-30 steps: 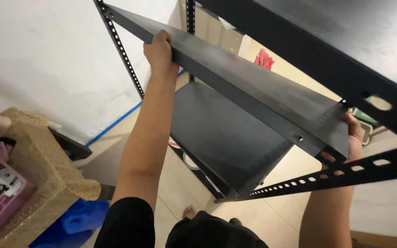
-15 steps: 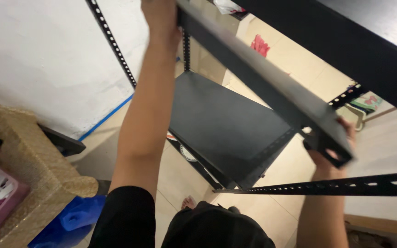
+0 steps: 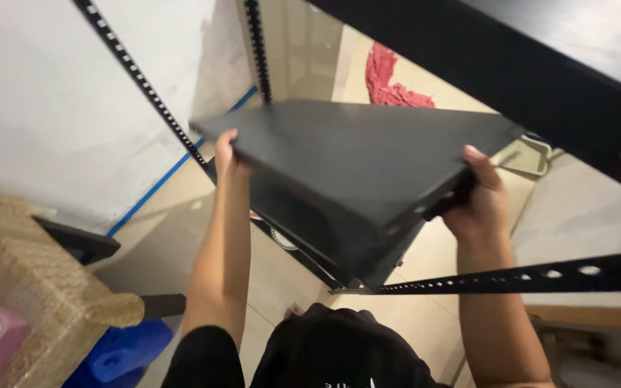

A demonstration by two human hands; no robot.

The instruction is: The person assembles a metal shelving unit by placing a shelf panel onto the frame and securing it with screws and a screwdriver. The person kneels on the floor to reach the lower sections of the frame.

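I hold a black metal shelf panel (image 3: 353, 154) level in front of me, inside a black slotted shelving frame. My left hand (image 3: 226, 154) grips the panel's near left corner. My right hand (image 3: 477, 197) grips its near right corner, fingers wrapped over the edge. Below it a second black shelf (image 3: 303, 223) sits fixed lower in the frame.
A perforated upright (image 3: 141, 82) runs along the white wall at left, and a perforated crossbar (image 3: 526, 276) crosses at right. A black beam (image 3: 512, 65) hangs overhead. A red cloth (image 3: 393, 79) lies on the floor beyond. A woven brown seat (image 3: 30, 294) and a blue object (image 3: 120, 348) sit at lower left.
The shelf panel has come down from a steep tilt above my head to a nearly level position in front of me, both hands lowering with it.
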